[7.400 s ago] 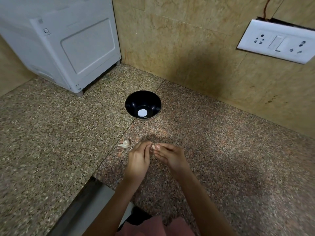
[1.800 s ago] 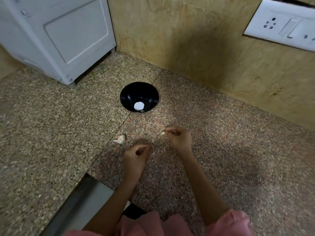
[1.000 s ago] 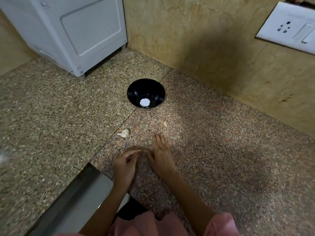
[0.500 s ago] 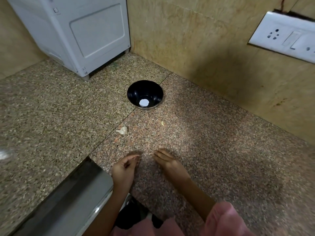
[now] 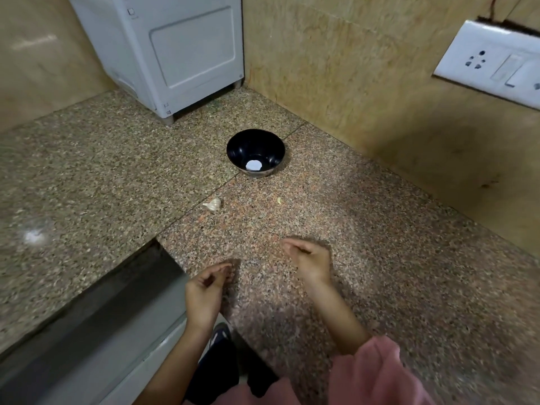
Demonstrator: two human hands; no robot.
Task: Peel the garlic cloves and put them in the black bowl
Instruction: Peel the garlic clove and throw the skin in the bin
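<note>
On the speckled granite table (image 5: 394,258) the small glossy black bowl (image 5: 255,150) stands towards the back corner, at about twelve o'clock from the person's hands and well apart from them. It shows only a round white spot at its bottom, and I cannot say what that is. An unpeeled, papery white garlic clove (image 5: 213,204) lies on the stone at roughly seven o'clock from the bowl, near it but not touching. A small pale scrap (image 5: 280,200), either clove or peel, lies at about five o'clock. Both are set between bowl and hands, likely for a short reach either way.

The left hand (image 5: 206,287) hovers low at the table's near edge with its fingertips drawn to the thumb as if pinching. Whether anything is between them I cannot tell. The right hand (image 5: 308,260), blurred, has loosely curled fingers, and I see nothing in it. A pink sleeve (image 5: 377,372) covers that arm.

My guess is that the whole clove comes next. Its skin is thin and clingy, so it will want both hands.
</note>
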